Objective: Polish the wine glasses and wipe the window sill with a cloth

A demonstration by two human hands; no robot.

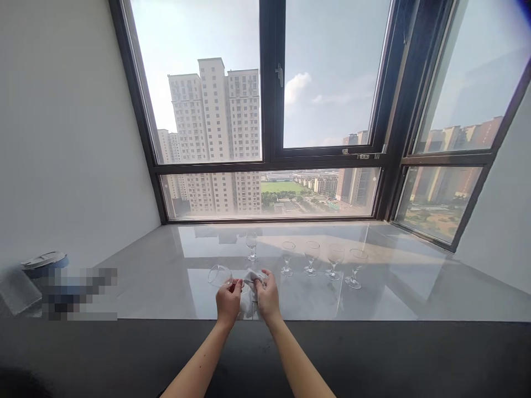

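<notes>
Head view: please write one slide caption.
Left hand holds a tilted clear stemmed glass; right hand holds a crumpled whitish cloth.

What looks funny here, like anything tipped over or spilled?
One glass tilts sideways, but the left hand holds it. A blocky patch at lower left looks odd because it hides what's there. The five other glasses stand upright, and I see no spill.

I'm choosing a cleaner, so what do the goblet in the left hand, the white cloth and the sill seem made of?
Held goblet: probably clear, smooth glass, as its bowl is see-through; clear plastic isn't ruled out. White cloth: matt, soft fabric or perhaps paper, judging by its folds. Sill: polished stone or glazed tile, given glossy reflections and straight joint lines.
</notes>
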